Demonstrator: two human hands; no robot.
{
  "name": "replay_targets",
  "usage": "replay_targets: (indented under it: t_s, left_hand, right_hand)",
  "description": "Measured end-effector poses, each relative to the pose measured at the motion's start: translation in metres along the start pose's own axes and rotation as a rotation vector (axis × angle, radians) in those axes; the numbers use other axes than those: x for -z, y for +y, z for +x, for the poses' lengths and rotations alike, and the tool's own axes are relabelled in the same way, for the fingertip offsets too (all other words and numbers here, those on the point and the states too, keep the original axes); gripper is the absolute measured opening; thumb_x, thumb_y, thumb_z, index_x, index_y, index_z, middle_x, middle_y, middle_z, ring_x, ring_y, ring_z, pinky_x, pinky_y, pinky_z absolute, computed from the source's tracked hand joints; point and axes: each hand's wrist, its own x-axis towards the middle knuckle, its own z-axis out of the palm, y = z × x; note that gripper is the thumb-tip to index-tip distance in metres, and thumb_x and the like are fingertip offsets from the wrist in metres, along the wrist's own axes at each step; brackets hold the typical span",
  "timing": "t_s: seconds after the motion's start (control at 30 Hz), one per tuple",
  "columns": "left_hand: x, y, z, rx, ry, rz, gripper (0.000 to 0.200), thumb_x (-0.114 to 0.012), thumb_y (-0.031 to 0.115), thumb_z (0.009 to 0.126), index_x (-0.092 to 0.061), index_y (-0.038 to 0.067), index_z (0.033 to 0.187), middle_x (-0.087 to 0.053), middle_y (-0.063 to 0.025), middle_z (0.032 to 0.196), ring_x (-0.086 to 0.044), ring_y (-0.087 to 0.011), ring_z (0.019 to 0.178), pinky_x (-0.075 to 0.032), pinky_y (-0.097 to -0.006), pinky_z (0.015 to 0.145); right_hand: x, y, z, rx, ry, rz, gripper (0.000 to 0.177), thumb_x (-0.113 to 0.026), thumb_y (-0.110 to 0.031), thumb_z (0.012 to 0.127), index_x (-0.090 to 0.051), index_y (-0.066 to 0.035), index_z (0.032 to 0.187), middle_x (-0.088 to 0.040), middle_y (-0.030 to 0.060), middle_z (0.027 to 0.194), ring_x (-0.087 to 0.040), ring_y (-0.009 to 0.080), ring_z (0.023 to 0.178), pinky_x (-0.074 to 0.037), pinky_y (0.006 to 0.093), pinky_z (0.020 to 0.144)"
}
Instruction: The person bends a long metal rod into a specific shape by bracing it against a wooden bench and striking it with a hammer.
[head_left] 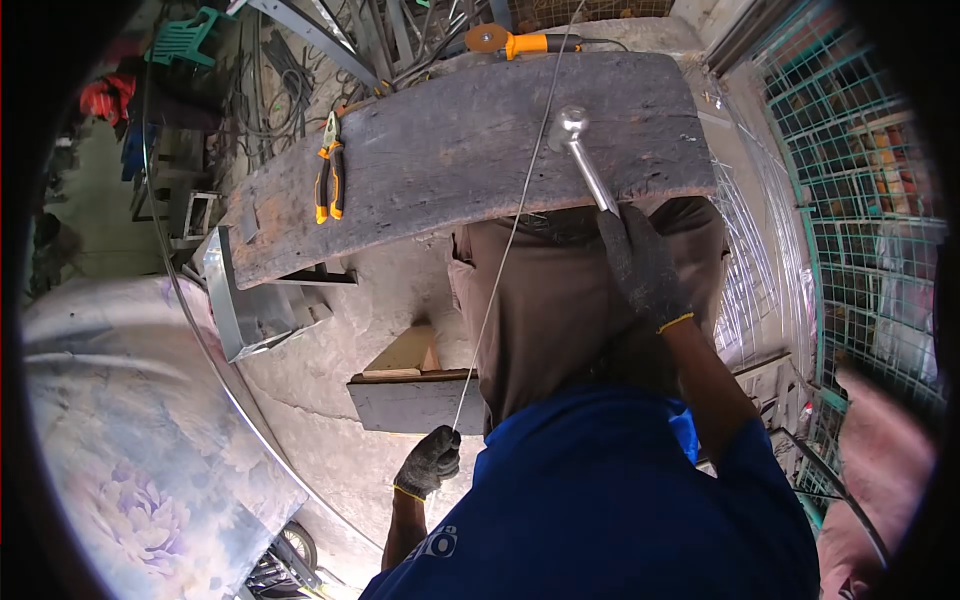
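Observation:
My left hand [428, 462], in a dark glove with a yellow cuff edge, is closed around a thin metal wire [512, 232]. From that fist the wire runs up across the dark wooden board [440, 140] and out past the top edge of the view. My right hand [645, 265], gloved the same way, grips a hammer [590, 172] with a shiny metal shaft. Its rounded head is over the right part of the board. Black-and-orange pliers [330, 172] lie on the board's left part.
An orange angle grinder [515, 42] lies beyond the board's far edge, near metal bars [318, 40]. A long curved rod [205, 335] crosses the left side. Flowered cloth [130, 430] covers the lower left. Green wire mesh [850, 200] stands at right, beside bundled wires [745, 270].

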Motion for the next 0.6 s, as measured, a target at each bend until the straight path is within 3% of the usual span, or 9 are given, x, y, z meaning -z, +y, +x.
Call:
replay_targets:
  t_s: [0.1, 0.17, 0.23, 0.3, 0.37, 0.43, 0.47, 0.6]
  left_hand:
    - [-0.010, 0.005, 0.007, -0.038, 0.247, 0.166, 0.024, -0.058, 0.033, 0.098, -0.059, 0.009, 0.095, -0.054, 0.0001, 0.072, -0.048, -0.0107, 0.060, -0.041, -0.0268, 0.057]
    - [-0.043, 0.020, 0.009, -0.220, 0.302, 0.367, 0.024, -0.062, 0.032, 0.096, -0.060, 0.008, 0.098, -0.055, 0.0003, 0.073, -0.050, -0.0117, 0.061, -0.043, -0.0281, 0.060]
    - [-0.057, 0.034, 0.010, -0.248, 0.311, 0.379, 0.023, -0.067, 0.028, 0.093, -0.061, 0.007, 0.101, -0.056, 0.0002, 0.074, -0.051, -0.0112, 0.064, -0.044, -0.0279, 0.061]
    - [-0.070, 0.045, 0.012, -0.352, 0.458, 0.582, 0.022, -0.070, 0.022, 0.090, -0.060, 0.006, 0.102, -0.056, 0.0002, 0.078, -0.052, -0.0097, 0.067, -0.043, -0.0259, 0.063]
    - [-0.063, 0.044, 0.024, -0.388, 0.513, 0.640, 0.017, -0.070, 0.017, 0.089, -0.061, 0.005, 0.097, -0.058, -0.0025, 0.080, -0.053, -0.0121, 0.071, -0.044, -0.0288, 0.065]
    - [-0.067, 0.047, 0.035, -0.730, 0.639, 0.988, 0.014, -0.067, 0.016, 0.091, -0.062, 0.003, 0.091, -0.059, -0.0072, 0.078, -0.054, -0.0189, 0.071, -0.045, -0.0342, 0.067]
    - [-0.079, 0.046, 0.036, -0.796, 0.701, 0.900, 0.015, -0.065, 0.015, 0.092, -0.063, 0.002, 0.088, -0.058, -0.0119, 0.078, -0.055, -0.0256, 0.073, -0.045, -0.0382, 0.070]
    - [-0.085, 0.047, 0.039, -0.914, 0.748, 1.019, 0.015, -0.063, 0.017, 0.094, -0.063, 0.002, 0.090, -0.058, -0.0129, 0.078, -0.056, -0.0266, 0.073, -0.046, -0.0377, 0.069]
  right_hand:
    - [-0.008, 0.024, -0.009, 0.083, 0.054, 0.079, 0.027, -0.055, -0.025, 0.099, -0.059, 0.000, 0.110, -0.064, 0.0265, 0.098, -0.062, 0.0458, 0.093, -0.050, 0.0450, 0.076]
    - [-0.007, 0.028, -0.011, 0.078, 0.024, 0.052, 0.034, -0.058, -0.025, 0.098, -0.055, 0.000, 0.122, -0.064, 0.0280, 0.104, -0.060, 0.0479, 0.097, -0.049, 0.0499, 0.077]
    - [-0.005, 0.031, -0.009, 0.057, -0.019, 0.118, 0.035, -0.058, -0.024, 0.098, -0.055, 0.000, 0.124, -0.062, 0.0279, 0.109, -0.060, 0.0465, 0.100, -0.049, 0.0490, 0.080]
    - [-0.004, 0.037, -0.007, 0.040, -0.058, 0.181, 0.036, -0.058, -0.023, 0.098, -0.054, 0.000, 0.126, -0.061, 0.0278, 0.115, -0.060, 0.0452, 0.104, -0.050, 0.0481, 0.084]
    - [-0.013, 0.055, -0.007, 0.170, -0.044, 0.080, 0.039, -0.059, -0.021, 0.097, -0.053, -0.002, 0.131, -0.056, 0.0262, 0.125, -0.057, 0.0417, 0.112, -0.048, 0.0458, 0.093]
    - [-0.020, 0.074, -0.008, 0.198, -0.069, 0.106, 0.041, -0.059, -0.020, 0.097, -0.051, -0.002, 0.133, -0.055, 0.0255, 0.128, -0.055, 0.0409, 0.115, -0.047, 0.0454, 0.096]
    - [-0.022, 0.083, -0.008, 0.220, -0.093, 0.135, 0.043, -0.059, -0.019, 0.096, -0.050, -0.003, 0.135, -0.053, 0.0248, 0.131, -0.054, 0.0400, 0.118, -0.046, 0.0450, 0.100]
    - [-0.011, 0.059, -0.012, 0.327, -0.035, 0.055, 0.037, -0.059, -0.020, 0.097, -0.054, -0.002, 0.129, -0.058, 0.0260, 0.123, -0.058, 0.0398, 0.111, -0.048, 0.0457, 0.094]
